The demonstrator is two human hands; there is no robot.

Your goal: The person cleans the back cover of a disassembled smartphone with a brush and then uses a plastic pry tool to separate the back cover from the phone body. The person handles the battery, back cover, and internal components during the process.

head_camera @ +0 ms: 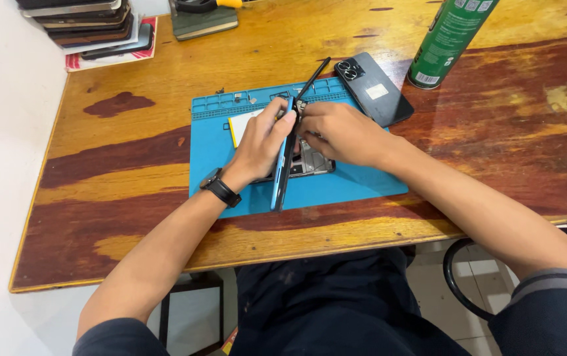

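An opened phone lies on a blue work mat in the middle of a wooden table. My left hand holds the phone's blue-edged cover up on its edge, hinged away from the body. My right hand rests on the exposed phone body and grips a thin black tool that sticks up and away toward the back. A black watch sits on my left wrist.
A second black phone lies face down at the mat's back right corner. A green spray can stands behind it. A stack of phones sits at the back left. A yellow-edged card lies on the mat.
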